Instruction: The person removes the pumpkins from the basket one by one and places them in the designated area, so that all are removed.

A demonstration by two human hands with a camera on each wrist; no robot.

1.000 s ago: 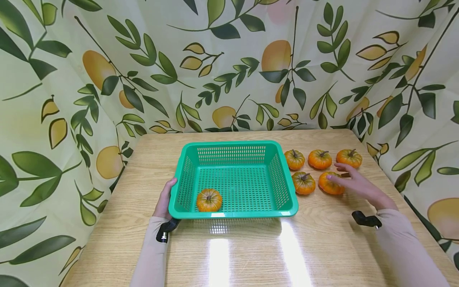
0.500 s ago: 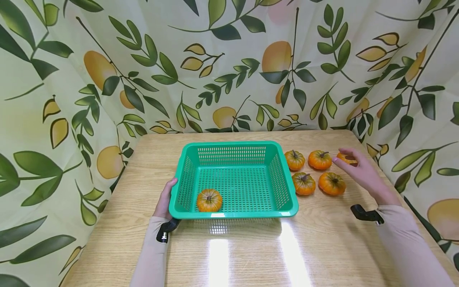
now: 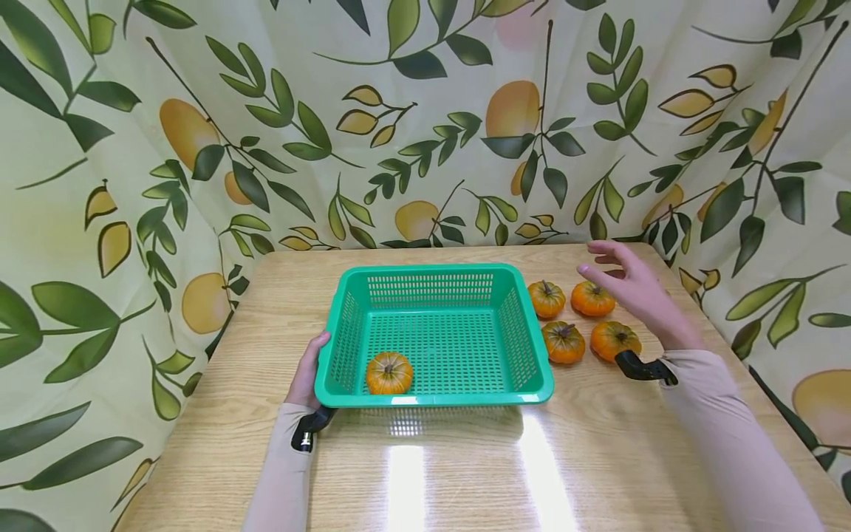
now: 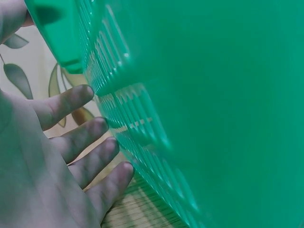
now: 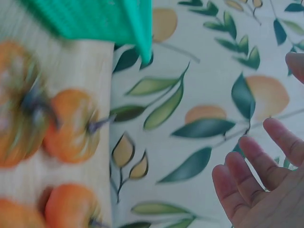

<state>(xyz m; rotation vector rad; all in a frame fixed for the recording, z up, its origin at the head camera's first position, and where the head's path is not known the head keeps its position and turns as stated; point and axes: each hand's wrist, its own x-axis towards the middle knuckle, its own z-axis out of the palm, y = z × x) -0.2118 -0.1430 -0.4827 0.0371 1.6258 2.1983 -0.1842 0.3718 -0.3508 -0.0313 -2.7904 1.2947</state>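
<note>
My left hand [image 3: 307,373] holds the left side of a green plastic basket [image 3: 432,400], thumb at the rim. In the left wrist view its fingertips touch the slotted outer wall of the basket [image 4: 156,137]. One small orange pumpkin [image 3: 388,373] sits in the basket's near left corner. My right hand [image 3: 634,292], fingers spread and holding nothing, is raised over the pumpkins right of the basket. Nearest it are a back-row pumpkin [image 3: 592,299] and a front-row pumpkin [image 3: 613,340]. The back row's far right pumpkin is hidden behind the hand.
Two more pumpkins, one behind [image 3: 547,299] and one in front [image 3: 564,342], stand close against the basket's right side. All rests on a wooden table [image 3: 465,480]. A leaf-patterned curtain [image 3: 425,133] hangs at the table's back and sides.
My right hand has moved from the front right pumpkin up over the back right one, then left towards the back edge. The left hand, basket and pumpkins in view stay put.
</note>
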